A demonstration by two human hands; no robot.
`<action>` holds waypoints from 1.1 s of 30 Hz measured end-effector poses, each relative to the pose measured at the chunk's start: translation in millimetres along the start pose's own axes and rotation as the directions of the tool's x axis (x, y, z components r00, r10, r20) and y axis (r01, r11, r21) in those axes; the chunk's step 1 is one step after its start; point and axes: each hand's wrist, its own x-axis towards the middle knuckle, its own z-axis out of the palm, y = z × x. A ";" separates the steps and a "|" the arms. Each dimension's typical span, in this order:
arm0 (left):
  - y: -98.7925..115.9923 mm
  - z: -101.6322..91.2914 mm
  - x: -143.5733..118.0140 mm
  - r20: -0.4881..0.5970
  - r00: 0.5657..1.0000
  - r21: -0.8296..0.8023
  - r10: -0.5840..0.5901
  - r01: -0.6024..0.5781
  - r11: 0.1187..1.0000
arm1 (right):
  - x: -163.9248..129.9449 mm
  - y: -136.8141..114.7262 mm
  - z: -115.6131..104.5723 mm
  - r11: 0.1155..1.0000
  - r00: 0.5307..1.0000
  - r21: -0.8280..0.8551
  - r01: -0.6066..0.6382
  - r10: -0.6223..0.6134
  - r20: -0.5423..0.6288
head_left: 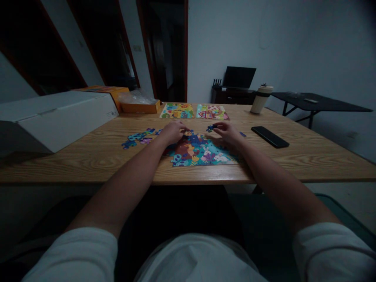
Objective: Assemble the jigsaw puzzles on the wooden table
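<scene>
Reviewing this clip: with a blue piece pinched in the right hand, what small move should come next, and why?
Probably lower the blue piece in the right hand onto the top edge of the half-built puzzle, since it hovers just above that unfinished edge while the left hand rests on the puzzle.

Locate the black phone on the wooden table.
In the head view, the black phone lies flat on the wooden table, right of the right hand and nearer the viewer than the tumbler.
</scene>
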 end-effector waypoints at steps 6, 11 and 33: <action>2.5 -0.5 -0.6 0.015 1.000 0.011 0.001 -0.001 1.000 | 1.5 11.9 8.5 0.996 0.995 -0.086 0.026 -0.017 0.094; 3.5 -2.5 -0.5 0.025 1.000 0.029 0.006 -0.007 1.000 | 0.6 11.8 7.1 0.985 0.994 -0.175 -0.012 0.032 0.107; 12.3 -9.5 -1.9 0.030 1.000 -0.091 0.008 -0.006 0.996 | -13.1 -14.7 -35.6 0.976 0.940 -0.202 -0.080 0.141 0.309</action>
